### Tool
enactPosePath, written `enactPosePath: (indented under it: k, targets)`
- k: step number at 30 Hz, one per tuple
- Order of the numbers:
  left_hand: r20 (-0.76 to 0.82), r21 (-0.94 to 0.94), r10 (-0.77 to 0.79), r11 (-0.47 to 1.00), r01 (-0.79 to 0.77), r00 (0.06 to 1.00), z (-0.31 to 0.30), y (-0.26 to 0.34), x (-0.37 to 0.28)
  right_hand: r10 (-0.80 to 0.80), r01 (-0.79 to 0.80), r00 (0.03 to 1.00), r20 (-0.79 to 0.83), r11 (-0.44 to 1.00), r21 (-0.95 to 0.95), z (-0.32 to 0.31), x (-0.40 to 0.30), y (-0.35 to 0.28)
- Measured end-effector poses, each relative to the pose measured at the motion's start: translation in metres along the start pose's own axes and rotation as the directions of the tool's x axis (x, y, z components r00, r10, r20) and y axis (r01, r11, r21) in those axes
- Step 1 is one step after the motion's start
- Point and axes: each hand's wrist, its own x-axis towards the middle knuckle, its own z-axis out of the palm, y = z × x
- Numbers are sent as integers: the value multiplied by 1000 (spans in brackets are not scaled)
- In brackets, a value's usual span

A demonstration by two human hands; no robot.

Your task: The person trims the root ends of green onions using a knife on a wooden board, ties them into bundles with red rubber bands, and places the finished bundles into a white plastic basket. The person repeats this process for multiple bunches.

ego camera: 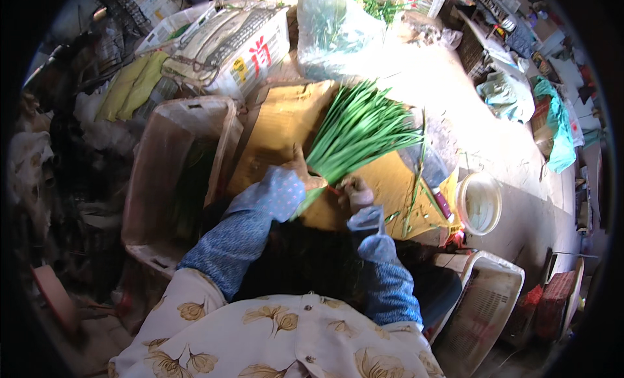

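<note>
A thick bunch of long green leafy stalks, probably garlic chives (358, 127), lies slantwise across a yellow-brown board (287, 122), its leaf tips pointing away from me. My left hand (303, 172) grips the bunch near its stalk end, thumb across the top. At the right side of the stalks, my right hand (357, 193) pinches a thin red tie (334, 189) that runs to the bunch. How far the tie goes around the stalks is hidden. To the right, a broad-bladed knife with a dark red handle (442, 204) rests on the board, with loose green stalks (415, 198) beside it.
A deep plastic crate (168, 110) holding greens stands left of the board. On the right are a white round tub (480, 202) and a perforated crate (487, 305). Beyond the board stand a clear bag of greens (336, 37) and a white crate (263, 51).
</note>
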Motion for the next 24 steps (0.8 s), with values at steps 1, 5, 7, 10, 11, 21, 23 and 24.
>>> enactPosePath:
  k: [1, 5, 7, 10, 11, 21, 23, 24]
  targets:
    - [16, -34, 33, 999, -33, 999, 12, -19, 24, 1, 0, 998, -60, 1000, 17, 0, -5, -4]
    - [-7, -491, 487, 759, -427, 873, 43, -19, 41, 118, -154, 963, 243, 979, 135, 0, -2, 15]
    - [-26, -762, 456, 567, -313, 890, 54, -9, 37, 346, -421, 865, 362, 894, 153, 0, 2, 16]
    - [-276, -630, 249, 682, -370, 928, 86, -22, 46, 215, -297, 902, 376, 938, 177, 0, -9, 2]
    - [-381, -599, 212, 685, -415, 900, 77, -9, 26, 74, -133, 945, 317, 977, 167, 3, -12, -9]
    - [-746, -180, 534, 414, -892, 398, 22, 34, -27, -92, 291, 865, 493, 892, -345, -26, -42, -127]
    - [-652, -232, 543, 522, -821, 530, 46, 11, -22, 100, 383, 879, 467, 436, -814, -39, -49, -134]
    - [-565, -304, 552, 551, -777, 613, 64, 9, -16, 119, 347, 912, 393, 288, -893, -56, -66, -132]
